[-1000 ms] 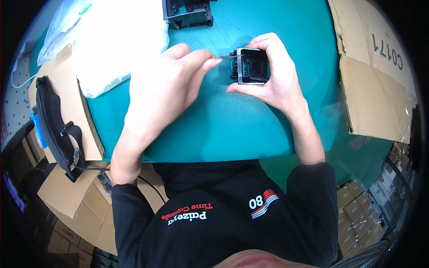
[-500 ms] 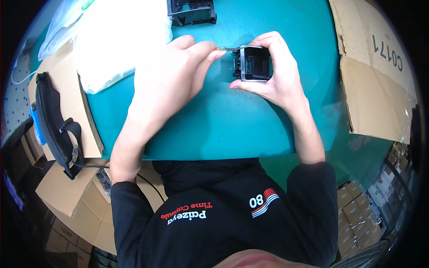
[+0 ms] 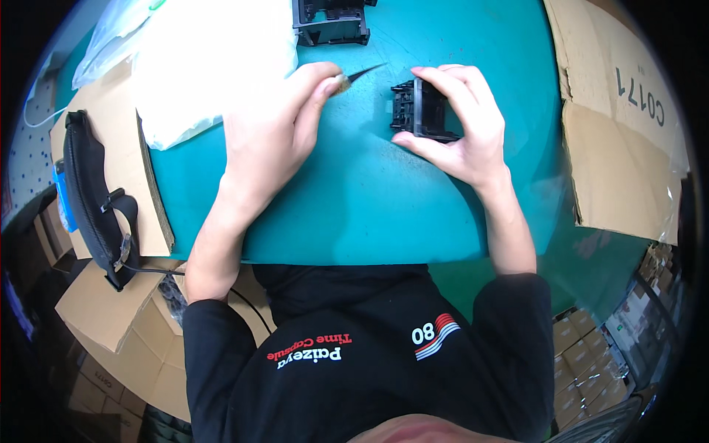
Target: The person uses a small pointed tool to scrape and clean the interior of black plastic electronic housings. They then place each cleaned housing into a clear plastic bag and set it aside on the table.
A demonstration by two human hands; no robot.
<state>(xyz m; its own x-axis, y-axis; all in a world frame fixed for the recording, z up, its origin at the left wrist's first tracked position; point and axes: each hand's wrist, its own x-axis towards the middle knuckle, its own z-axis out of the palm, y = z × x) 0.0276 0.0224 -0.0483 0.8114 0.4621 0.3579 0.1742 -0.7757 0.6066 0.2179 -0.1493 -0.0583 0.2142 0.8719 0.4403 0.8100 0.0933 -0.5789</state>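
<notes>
My left hand [image 3: 275,114] is closed round a slim tool with a dark pointed tip [image 3: 363,72]. Most of its handle is hidden in the fingers, so I cannot tell its exact kind. The tip points right and stands apart from a black plastic housing [image 3: 430,111]. My right hand [image 3: 476,122] grips that box-shaped housing between thumb and fingers, over the green table mat. Small ribs and clips show on the housing's left side, and the hand partly covers its hollow right side.
Another black plastic housing [image 3: 334,31] lies at the far edge of view. A bright white plastic bag [image 3: 196,88] covers the far left of the green mat [image 3: 354,199]. Cardboard [image 3: 617,140] borders the right. At left, a black padded strap [image 3: 92,184] lies on cardboard.
The tool's tip has come away from the housing as my left hand drew back left. My right hand has turned the housing, showing more of its ribbed side.
</notes>
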